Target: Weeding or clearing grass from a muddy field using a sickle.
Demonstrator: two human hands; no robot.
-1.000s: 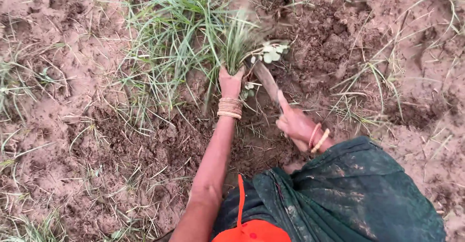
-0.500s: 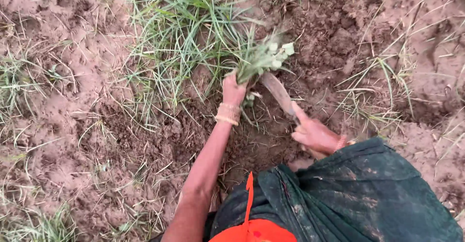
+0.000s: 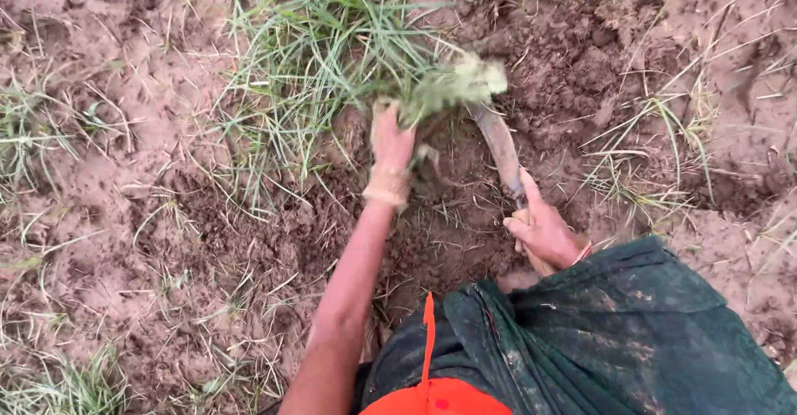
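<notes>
My left hand grips a small leafy weed by its base, at the foot of a big grass clump. The weed is blurred with motion. My right hand is closed around the handle of a mud-caked digging blade, whose tip points into the soil just under the weed. Bangles circle both wrists. Dark, loosened earth lies between my two hands.
Reddish-brown soil with footprints and thin grass tufts spreads all around. A rougher dug patch lies at the upper right. My dark green, muddy garment and an orange cloth fill the lower right.
My left hand has tugged the weed up and to the right, away from the clump. The blade stays beside it and my right hand has shifted slightly down the handle.
</notes>
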